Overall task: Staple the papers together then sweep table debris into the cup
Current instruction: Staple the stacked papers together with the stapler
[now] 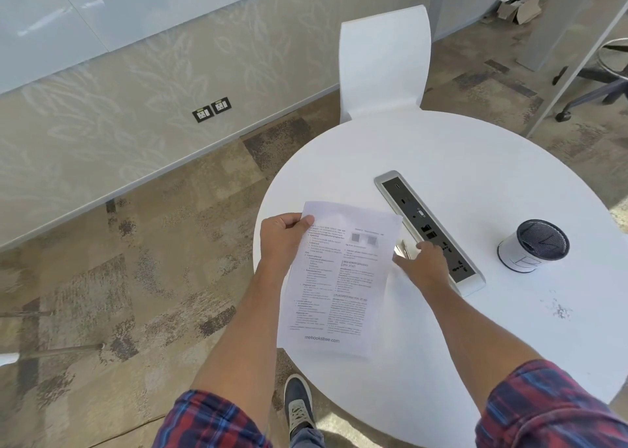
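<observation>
Stapling not done: left hand (283, 240) pinches papers (336, 277) at table (475, 148) left edge; right hand (423, 264) grasps shiny stapler (402, 248) beside them. Debris (560, 310), cup (535, 245) untouched near right edge.

Both bare forearms reach up from the lower frame out of rolled red-and-blue plaid sleeves (557, 410). The left hand (282, 240), at centre, curls its fingers and thumb in a pinch. The right hand (421, 264), right of centre, is palm down, fingers extended forward; its fingertips are blurred.
</observation>
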Tool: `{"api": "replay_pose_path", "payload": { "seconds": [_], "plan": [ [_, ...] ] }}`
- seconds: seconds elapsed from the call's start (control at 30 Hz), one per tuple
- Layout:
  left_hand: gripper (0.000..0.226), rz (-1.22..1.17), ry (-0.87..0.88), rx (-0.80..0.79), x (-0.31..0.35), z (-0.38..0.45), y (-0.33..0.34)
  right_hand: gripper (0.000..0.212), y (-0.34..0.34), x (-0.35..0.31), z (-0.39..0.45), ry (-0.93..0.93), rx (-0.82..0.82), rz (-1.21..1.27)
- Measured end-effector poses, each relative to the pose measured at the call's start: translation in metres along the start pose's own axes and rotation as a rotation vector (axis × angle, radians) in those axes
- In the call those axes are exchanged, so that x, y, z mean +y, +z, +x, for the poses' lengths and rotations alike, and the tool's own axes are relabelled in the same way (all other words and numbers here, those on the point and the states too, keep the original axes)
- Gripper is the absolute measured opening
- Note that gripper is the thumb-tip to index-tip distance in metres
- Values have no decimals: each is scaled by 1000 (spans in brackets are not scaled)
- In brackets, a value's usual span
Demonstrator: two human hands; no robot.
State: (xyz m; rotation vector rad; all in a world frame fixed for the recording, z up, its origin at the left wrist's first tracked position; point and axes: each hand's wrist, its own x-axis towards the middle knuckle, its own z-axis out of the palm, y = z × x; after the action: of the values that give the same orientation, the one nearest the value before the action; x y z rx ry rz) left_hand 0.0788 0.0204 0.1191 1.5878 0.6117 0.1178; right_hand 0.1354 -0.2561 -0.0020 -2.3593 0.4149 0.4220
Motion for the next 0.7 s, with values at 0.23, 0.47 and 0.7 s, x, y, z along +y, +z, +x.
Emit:
{"api": "replay_pose_path", "payload": {
  "seconds": [0.23,0.47,0.7],
  "plan": [
    [10,24,-26,-46,-5,3,7,30,20,-9,5,-150,-4,-477],
    [8,19,-27,-35,-10,10,3,32,22,-8,13,47,30,67],
    [13,25,-1,-39,-8,17,3,10,-29,-43,11,-54,67,996]
  ]
}}
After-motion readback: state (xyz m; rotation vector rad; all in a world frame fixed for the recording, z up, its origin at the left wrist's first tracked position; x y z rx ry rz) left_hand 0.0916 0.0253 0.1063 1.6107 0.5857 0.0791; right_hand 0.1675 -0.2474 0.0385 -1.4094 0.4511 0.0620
